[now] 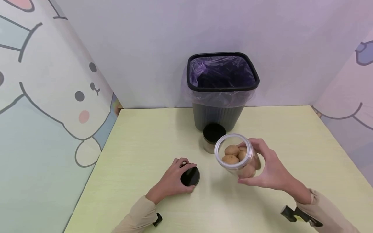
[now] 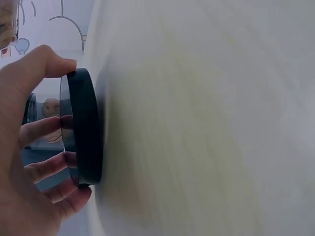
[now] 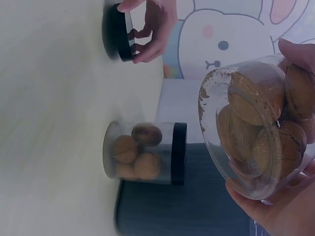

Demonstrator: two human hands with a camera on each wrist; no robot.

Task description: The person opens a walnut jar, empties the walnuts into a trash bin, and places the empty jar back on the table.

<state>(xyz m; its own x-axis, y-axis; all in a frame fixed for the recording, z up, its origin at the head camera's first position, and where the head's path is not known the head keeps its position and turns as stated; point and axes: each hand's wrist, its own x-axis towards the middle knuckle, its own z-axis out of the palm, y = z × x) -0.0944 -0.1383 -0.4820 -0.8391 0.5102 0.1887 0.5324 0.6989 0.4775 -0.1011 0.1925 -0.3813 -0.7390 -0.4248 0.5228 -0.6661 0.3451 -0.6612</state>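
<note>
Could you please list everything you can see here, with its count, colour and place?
open jar: 1, clear, tilted in the right hand
round brown nuts: several, brown, inside the open jar; exact count unclear
black lid: 1, black, in the left hand at the tabletop
closed jar: 1, clear with black top, upright on the table before the bin, brown nuts inside
bin: 1, dark grey with black rim, far side of the table
bin liner: 1, translucent purplish, in the bin
table: 1, pale yellow, below everything
walls: 3, pale, cartoons on both side walls
sleeves: 2, beige, on the forearms
wrist devices: 2, black, at the wrists
hands: left hand, right hand
</note>
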